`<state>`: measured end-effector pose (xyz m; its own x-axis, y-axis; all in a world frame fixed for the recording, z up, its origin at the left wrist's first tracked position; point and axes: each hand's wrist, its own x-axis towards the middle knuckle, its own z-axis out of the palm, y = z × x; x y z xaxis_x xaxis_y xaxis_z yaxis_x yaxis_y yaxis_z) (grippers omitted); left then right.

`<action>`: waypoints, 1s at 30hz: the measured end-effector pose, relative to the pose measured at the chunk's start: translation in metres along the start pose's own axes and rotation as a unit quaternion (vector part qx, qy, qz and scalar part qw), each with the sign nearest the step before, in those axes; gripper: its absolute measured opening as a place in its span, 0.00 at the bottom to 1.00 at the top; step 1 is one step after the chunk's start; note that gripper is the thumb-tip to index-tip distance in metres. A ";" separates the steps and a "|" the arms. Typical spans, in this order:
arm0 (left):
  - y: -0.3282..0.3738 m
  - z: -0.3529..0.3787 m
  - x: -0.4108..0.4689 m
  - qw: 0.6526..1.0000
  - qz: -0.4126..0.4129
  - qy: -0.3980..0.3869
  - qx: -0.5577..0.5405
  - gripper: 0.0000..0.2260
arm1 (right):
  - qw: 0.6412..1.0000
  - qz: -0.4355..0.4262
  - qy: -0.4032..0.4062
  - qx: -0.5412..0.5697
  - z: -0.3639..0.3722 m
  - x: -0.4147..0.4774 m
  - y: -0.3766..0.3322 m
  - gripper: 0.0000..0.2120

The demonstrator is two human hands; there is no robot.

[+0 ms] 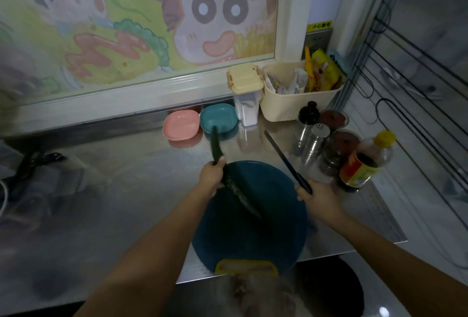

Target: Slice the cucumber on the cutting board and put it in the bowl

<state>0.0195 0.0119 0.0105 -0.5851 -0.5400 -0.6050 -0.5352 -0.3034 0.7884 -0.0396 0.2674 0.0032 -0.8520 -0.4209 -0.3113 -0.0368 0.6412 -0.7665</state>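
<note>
Steel counter (114,190) gleamed below a cartoon mural (139,20) far off, one blue cutting board (266,235) near, one cucumber (234,187) gripped by left hand (211,176) over it, right hand (319,196) clasped one knife (286,159), two bowls far, pink bowl (181,124) beside teal bowl (219,117)

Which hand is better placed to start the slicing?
Right: the right hand grips the knife, its blade raised beside the cutting board, while the left hand holds the cucumber over it.

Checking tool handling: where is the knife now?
The knife is in the right hand, just right of the cutting board, its blade beside the spice jars.
</note>
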 end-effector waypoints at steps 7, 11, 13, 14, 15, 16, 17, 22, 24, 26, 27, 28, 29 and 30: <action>-0.028 0.014 -0.024 0.966 -0.068 0.091 -0.234 0.16 | 0.999 0.032 0.008 -0.014 0.008 0.007 -0.001 0.10; -0.043 -0.005 -0.038 0.981 -0.169 0.035 -0.088 0.17 | 0.998 0.044 0.016 -0.039 0.019 0.013 0.004 0.07; -0.046 -0.017 -0.045 0.983 -0.157 0.007 0.096 0.21 | 0.999 0.032 0.019 -0.022 0.023 0.015 0.004 0.06; -0.048 -0.020 -0.047 0.972 -0.104 0.007 0.210 0.22 | 0.999 0.019 0.022 -0.019 0.024 0.017 0.002 0.06; -0.048 -0.020 -0.047 0.943 -0.013 0.022 0.331 0.20 | 0.999 0.008 0.024 -0.020 0.024 0.020 0.001 0.07; -0.048 -0.018 -0.046 0.891 0.100 0.046 0.440 0.17 | 1.000 0.001 0.022 -0.019 0.023 0.024 -0.001 0.07; -0.047 -0.013 -0.046 0.839 0.211 0.061 0.498 0.13 | 1.000 0.000 0.018 -0.015 0.020 0.026 -0.002 0.07; -0.062 0.033 -0.032 0.734 0.416 -0.101 0.527 0.26 | 0.999 -0.011 0.038 -0.010 0.016 0.021 0.003 0.06; -0.074 0.050 -0.024 0.752 0.392 -0.109 0.518 0.26 | 0.999 -0.017 0.040 -0.023 0.018 0.010 0.006 0.06; -0.081 0.060 -0.020 0.781 0.381 -0.077 0.489 0.22 | 0.998 -0.012 0.019 -0.051 0.020 -0.003 0.012 0.06; -0.083 0.062 -0.019 0.793 0.382 -0.057 0.471 0.20 | 0.998 -0.005 0.006 -0.061 0.020 -0.009 0.016 0.08; -0.083 0.063 -0.019 0.799 0.386 -0.046 0.459 0.18 | 0.998 0.004 -0.008 -0.065 0.020 -0.014 0.021 0.12; -0.083 0.064 -0.018 0.798 0.394 -0.040 0.454 0.17 | 0.998 0.012 -0.020 -0.061 0.021 -0.017 0.024 0.16; -0.084 0.063 -0.017 0.795 0.400 -0.036 0.454 0.16 | 0.998 0.017 -0.028 -0.054 0.021 -0.020 0.028 0.20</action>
<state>0.0356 0.0962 -0.0523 -0.9755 -0.2192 0.0200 -0.1743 0.8246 0.5382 -0.0123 0.2804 -0.0239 -0.8230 -0.4312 -0.3699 -0.0667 0.7198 -0.6909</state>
